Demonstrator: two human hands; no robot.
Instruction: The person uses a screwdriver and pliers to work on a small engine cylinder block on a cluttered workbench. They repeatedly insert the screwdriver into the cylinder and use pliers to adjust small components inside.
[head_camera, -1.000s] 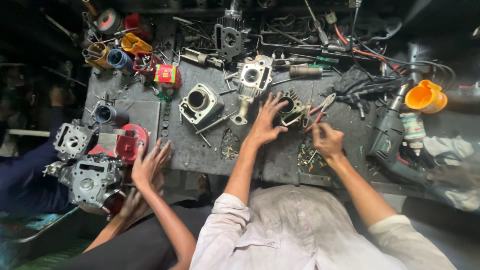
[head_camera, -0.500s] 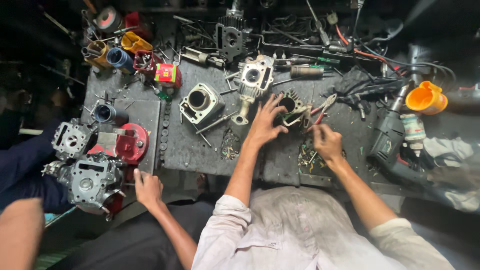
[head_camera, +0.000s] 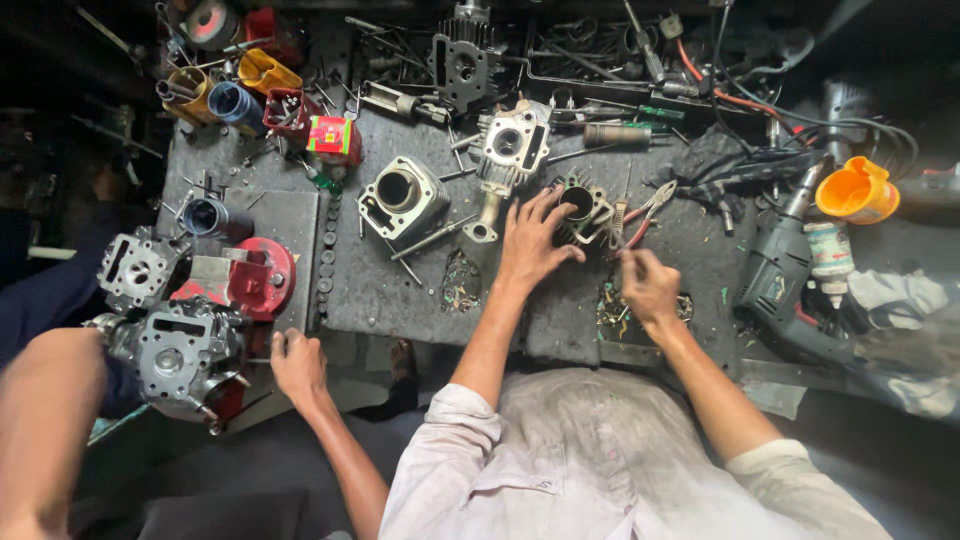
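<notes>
We saw the dark workbench (head_camera: 400, 290) filling most of the view, and it was crowded almost to every edge. Some free room remained only on the front strip, between the small heap of screws (head_camera: 461, 282) and the near edge. At the left edge stood a large engine block (head_camera: 178, 352), half over the border, and another person's hand (head_camera: 297, 362) rested on the front edge just beside it. On the right, a grey power drill (head_camera: 775, 280) lay near the edge, with an orange cup (head_camera: 855, 190) behind it.

In the middle, a grey cylinder (head_camera: 402, 198) and a cylinder head (head_camera: 512, 145) lay apart from each other. The left hand (head_camera: 531, 245) was spread open, its fingers touching the small finned cylinder (head_camera: 583, 207). The right hand (head_camera: 650, 283) was closed around a thin tool; the tool itself was too small to tell. Red-handled pliers (head_camera: 648, 208) lay just beside.
</notes>
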